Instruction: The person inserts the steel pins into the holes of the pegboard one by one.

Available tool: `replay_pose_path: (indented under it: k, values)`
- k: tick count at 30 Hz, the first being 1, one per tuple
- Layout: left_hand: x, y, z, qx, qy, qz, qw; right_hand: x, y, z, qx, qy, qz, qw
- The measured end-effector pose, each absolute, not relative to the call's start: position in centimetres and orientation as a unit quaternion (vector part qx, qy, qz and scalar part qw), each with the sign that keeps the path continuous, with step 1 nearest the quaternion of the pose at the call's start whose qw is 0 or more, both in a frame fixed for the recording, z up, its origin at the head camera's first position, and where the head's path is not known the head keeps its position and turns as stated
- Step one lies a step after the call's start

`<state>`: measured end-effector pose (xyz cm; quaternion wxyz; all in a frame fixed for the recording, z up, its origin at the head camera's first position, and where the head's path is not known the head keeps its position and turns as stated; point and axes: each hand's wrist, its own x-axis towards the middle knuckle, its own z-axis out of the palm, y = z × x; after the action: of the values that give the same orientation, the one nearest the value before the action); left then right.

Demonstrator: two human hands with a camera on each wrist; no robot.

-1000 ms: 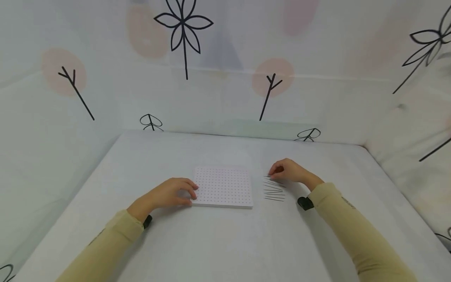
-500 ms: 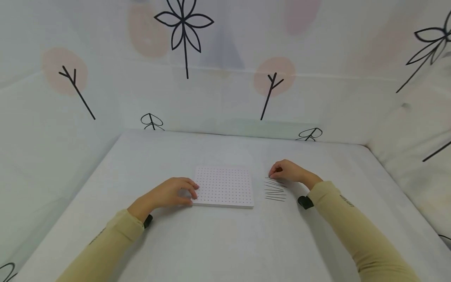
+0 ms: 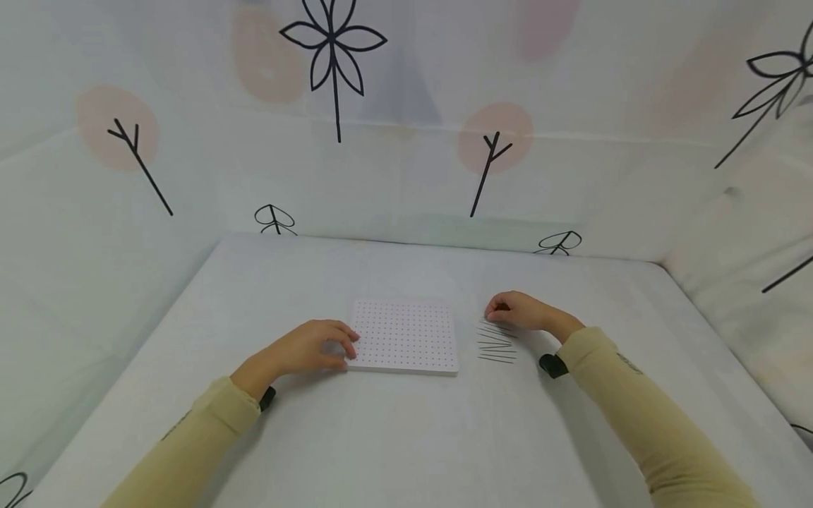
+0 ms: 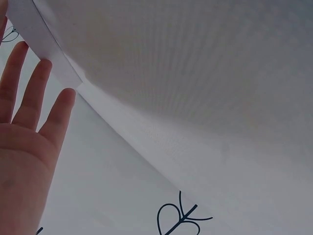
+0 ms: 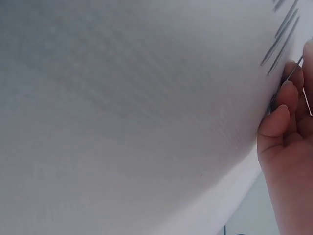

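Observation:
A white pegboard (image 3: 403, 339) with a grid of small holes lies flat in the middle of the table. At its left edge rests my left hand (image 3: 311, 346), fingers loosely bent and fingertips on the rim; the left wrist view shows them spread along the board's side (image 4: 46, 49). Right of the board, several thin dark needles (image 3: 495, 347) lie in a loose column. Over the far end of that column, my right hand (image 3: 517, 310) pinches one needle (image 5: 295, 70) between thumb and fingers, low over the table. Part of this needle is hidden by the fingers.
The table (image 3: 394, 444) has a white cover. White cloth walls with flower and twig drawings stand behind it and on both sides. A dark band (image 3: 552, 365) sits at my right wrist, another (image 3: 267, 398) at my left.
My right hand has shifted slightly toward me at the far end of the needle column, and the farthest needle there no longer shows in place. The left hand and board stay put.

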<state>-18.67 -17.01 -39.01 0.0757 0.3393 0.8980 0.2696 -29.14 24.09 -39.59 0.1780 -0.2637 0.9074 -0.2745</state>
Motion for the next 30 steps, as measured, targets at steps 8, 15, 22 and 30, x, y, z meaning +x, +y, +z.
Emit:
replay_pose_path:
  k: [8, 15, 22, 30]
  values:
    - [-18.6, -17.0, -39.0, 0.340, 0.899, 0.266, 0.078, -28.9, 24.5, -39.6, -0.257, 0.906, -0.306, 0.139]
    - [-18.7, -17.1, -39.1, 0.342, 0.898, 0.267, 0.078, -28.6, 24.3, -39.2, -0.225, 0.903, -0.348, 0.111]
    - [-18.6, -17.1, -39.1, 0.341, 0.897, 0.269, 0.077, -28.1, 23.9, -39.0, -0.209, 0.897, -0.375, 0.102]
    - [-18.5, -17.1, -39.1, 0.330, 0.897, 0.281, 0.085, -26.9, 22.5, -38.1, -0.219, 0.885, -0.401, 0.094]
